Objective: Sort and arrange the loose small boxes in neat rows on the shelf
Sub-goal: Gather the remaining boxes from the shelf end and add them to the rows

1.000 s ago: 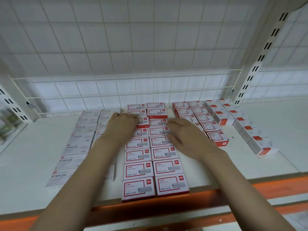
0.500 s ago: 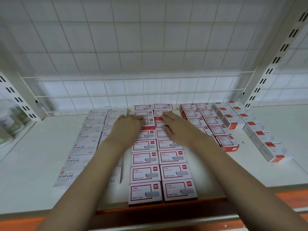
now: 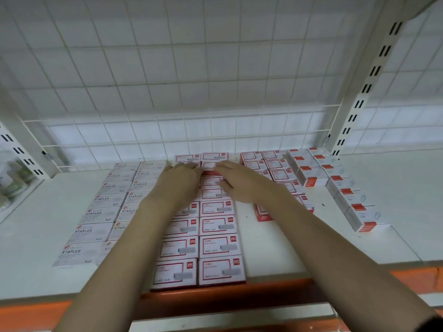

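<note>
Two rows of red-and-white small boxes (image 3: 217, 246) run from the shelf's front edge to the back. Both my hands lie flat on the far boxes of these rows. My left hand (image 3: 178, 182) rests on the left row, fingers straight and pointing at the back. My right hand (image 3: 239, 179) presses on the right row next to it, its fingertips near a raised box with a red side (image 3: 211, 173). Grey STAPLES boxes (image 3: 97, 214) form two rows at the left. More red-and-white boxes (image 3: 278, 173) sit to the right.
The white shelf (image 3: 36, 224) has an orange front beam (image 3: 419, 276). A white wire grid (image 3: 167, 135) closes the back. A slotted upright (image 3: 366, 92) stands at the right. White boxes with red ends (image 3: 345, 190) run diagonally on the right side.
Both hands have slid farther toward the back of the shelf along the two middle rows and come closer together. The view has tilted upward.
</note>
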The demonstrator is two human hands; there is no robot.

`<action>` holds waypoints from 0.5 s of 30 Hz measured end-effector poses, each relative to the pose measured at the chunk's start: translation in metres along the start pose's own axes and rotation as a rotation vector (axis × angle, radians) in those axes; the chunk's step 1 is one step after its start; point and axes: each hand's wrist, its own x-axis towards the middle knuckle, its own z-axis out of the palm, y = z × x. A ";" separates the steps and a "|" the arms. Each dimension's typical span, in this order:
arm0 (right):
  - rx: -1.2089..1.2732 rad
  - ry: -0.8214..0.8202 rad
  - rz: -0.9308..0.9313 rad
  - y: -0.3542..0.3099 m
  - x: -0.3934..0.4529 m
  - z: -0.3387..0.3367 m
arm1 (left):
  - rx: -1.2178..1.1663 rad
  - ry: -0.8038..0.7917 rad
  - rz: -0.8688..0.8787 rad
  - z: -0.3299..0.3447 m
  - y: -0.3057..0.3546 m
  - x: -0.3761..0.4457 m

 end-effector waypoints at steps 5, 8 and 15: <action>-0.028 0.153 -0.025 0.027 -0.052 -0.038 | 0.023 0.079 0.020 -0.026 0.066 0.008; -0.059 0.240 0.033 0.064 -0.111 -0.057 | -0.017 0.123 0.042 -0.044 0.132 0.011; -0.096 0.289 0.267 0.175 -0.300 -0.079 | -0.228 0.200 0.179 -0.072 0.327 0.011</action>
